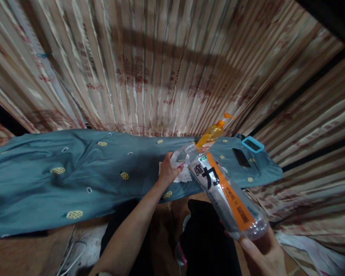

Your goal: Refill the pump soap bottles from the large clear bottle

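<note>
right hand (263,255) grips the base of a clear plastic bottle (228,193), fingers wrapped round the bottom, bottle tipped neck-forward and down toward the desk. left hand (169,170) is at the bottle's mouth, fingers curled on a white tissue wad (184,175) that lies on the teal cloth (74,172) covering the desk; can't tell whether it pinches the wad or just presses it. bottle looks nearly empty, cap not visible.

to do this well, my read: keep the neck right over the tissue so any drip lands on the wad and not the cloth, tilt slowly from the base, hold the wad flat.

label: white panel with large black characters "魔力", orange stripe alongside with smaller print, too blurred to read. small green mark by the neck, unreadable.

behind the bottle: orange pump dispenser bottle (214,132), upright on the desk. right of it a black phone (241,157) and a device with blue frame (252,144), apart from the hands. striped curtain (166,65) with red print behind, illegible.
</note>
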